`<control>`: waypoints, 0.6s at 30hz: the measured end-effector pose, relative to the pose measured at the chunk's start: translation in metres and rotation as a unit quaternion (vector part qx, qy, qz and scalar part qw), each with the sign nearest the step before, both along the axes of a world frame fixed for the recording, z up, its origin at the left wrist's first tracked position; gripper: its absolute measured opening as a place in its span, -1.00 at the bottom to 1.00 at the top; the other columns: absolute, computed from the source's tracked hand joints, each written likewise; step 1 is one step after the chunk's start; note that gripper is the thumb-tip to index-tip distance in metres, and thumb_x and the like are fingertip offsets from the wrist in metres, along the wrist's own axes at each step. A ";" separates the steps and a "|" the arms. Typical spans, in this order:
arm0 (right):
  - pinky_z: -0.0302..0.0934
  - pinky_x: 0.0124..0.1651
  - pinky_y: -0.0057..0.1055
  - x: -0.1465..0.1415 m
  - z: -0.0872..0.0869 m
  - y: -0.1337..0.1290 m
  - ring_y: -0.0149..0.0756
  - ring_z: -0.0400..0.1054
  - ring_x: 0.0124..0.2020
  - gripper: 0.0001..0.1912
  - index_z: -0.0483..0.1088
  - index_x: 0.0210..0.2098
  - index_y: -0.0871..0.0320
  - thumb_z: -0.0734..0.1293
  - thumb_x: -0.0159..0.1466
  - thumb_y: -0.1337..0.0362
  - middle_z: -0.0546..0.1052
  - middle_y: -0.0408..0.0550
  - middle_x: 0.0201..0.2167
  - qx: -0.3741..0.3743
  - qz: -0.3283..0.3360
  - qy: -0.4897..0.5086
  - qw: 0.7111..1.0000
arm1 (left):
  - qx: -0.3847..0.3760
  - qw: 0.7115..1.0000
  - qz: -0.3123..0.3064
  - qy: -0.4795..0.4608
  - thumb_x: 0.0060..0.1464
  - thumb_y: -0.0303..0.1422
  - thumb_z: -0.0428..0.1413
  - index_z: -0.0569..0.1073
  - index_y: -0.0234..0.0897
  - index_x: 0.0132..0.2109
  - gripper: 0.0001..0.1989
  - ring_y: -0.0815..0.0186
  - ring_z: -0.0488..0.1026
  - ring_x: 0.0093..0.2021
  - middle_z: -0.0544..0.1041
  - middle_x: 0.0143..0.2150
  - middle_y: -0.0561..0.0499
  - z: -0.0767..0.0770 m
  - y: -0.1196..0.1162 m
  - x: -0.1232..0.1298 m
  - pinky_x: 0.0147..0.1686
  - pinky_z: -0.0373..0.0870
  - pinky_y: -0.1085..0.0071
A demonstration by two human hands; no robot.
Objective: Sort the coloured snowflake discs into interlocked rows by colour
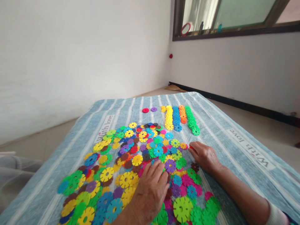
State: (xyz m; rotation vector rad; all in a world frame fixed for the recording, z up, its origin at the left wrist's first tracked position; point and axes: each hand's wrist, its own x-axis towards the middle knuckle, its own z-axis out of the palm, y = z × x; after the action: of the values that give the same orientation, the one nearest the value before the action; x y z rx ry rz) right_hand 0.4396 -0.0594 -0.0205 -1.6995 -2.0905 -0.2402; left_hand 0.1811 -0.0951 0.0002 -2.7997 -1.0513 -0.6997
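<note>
Left hand [151,187] rests half-curled on discs [107,174] while right hand [206,157] pinches a reddish disc [192,147]

Notched discs [137,160] mix yellow, green, blue, purple, red, orange, pink and brown; the cloth [222,143] is blue-grey, white-striped.

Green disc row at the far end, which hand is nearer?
Right. The right hand is on the near side of the green row, not touching it; the left hand is farther off, on the mixed pile.
</note>
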 end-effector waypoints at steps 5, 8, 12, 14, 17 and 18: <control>-0.05 -0.45 -0.46 0.000 -0.002 -0.001 -0.39 0.33 -0.49 -0.66 0.36 -0.44 0.15 0.10 0.38 0.20 0.40 -0.14 -0.54 0.011 0.010 -0.006 1.000 | -0.013 1.000 -0.024 -0.002 0.07 -0.53 0.04 0.43 -0.32 -0.21 -0.86 0.02 0.42 0.04 0.52 -0.05 -0.16 0.004 -0.003 0.000 -0.03 0.45 -0.01; -0.04 -0.44 -0.46 0.001 -0.004 -0.002 -0.38 0.34 -0.48 -0.66 0.38 -0.41 0.14 0.10 0.38 0.19 0.40 -0.13 -0.54 0.008 0.018 -0.007 1.000 | -0.035 0.998 -0.047 0.002 0.10 -0.53 -0.01 0.43 -0.30 -0.19 -0.83 0.04 0.39 0.08 0.51 -0.03 -0.13 0.003 -0.006 0.000 0.02 0.42 0.02; 0.01 -0.43 -0.45 0.004 -0.007 -0.005 -0.35 0.37 -0.44 -0.65 0.42 -0.34 0.13 0.09 0.38 0.16 0.44 -0.10 -0.48 0.011 0.023 -0.005 1.000 | -0.061 0.995 -0.079 0.013 0.14 -0.50 -0.03 0.42 -0.32 -0.16 -0.83 0.08 0.35 0.11 0.48 0.00 -0.13 0.006 -0.014 0.001 0.04 0.40 0.11; 0.03 -0.43 -0.45 0.004 -0.008 -0.005 -0.34 0.37 -0.43 -0.64 0.43 -0.30 0.12 0.07 0.38 0.14 0.47 -0.09 -0.44 0.014 0.023 -0.002 1.000 | -0.069 0.993 -0.095 0.019 0.16 -0.50 -0.05 0.42 -0.33 -0.20 -0.84 0.11 0.35 0.11 0.48 -0.03 -0.13 0.010 -0.019 0.003 0.07 0.36 0.16; 0.05 -0.42 -0.45 0.005 -0.008 -0.007 -0.33 0.38 -0.43 -0.60 0.44 -0.29 0.12 0.05 0.39 0.11 0.48 -0.07 -0.42 0.015 0.023 0.003 1.000 | -0.078 0.990 -0.113 0.033 0.20 -0.48 -0.09 0.41 -0.33 -0.22 -0.82 0.16 0.34 0.10 0.49 -0.06 -0.12 0.016 -0.025 0.005 0.09 0.32 0.22; 0.06 -0.42 -0.45 0.005 -0.008 -0.007 -0.33 0.38 -0.43 -0.59 0.44 -0.29 0.12 0.04 0.39 0.10 0.49 -0.07 -0.41 0.015 0.023 0.003 1.000 | -0.079 0.989 -0.119 0.036 0.21 -0.46 -0.09 0.40 -0.32 -0.21 -0.82 0.17 0.35 0.09 0.49 -0.07 -0.11 0.018 -0.026 0.006 0.08 0.33 0.23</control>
State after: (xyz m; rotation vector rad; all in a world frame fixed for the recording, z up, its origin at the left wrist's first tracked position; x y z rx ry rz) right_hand 0.4443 -0.0665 -0.0286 -1.6308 -2.1074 -0.2512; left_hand 0.1870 -0.1214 0.0180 -3.0968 -0.8002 -0.5497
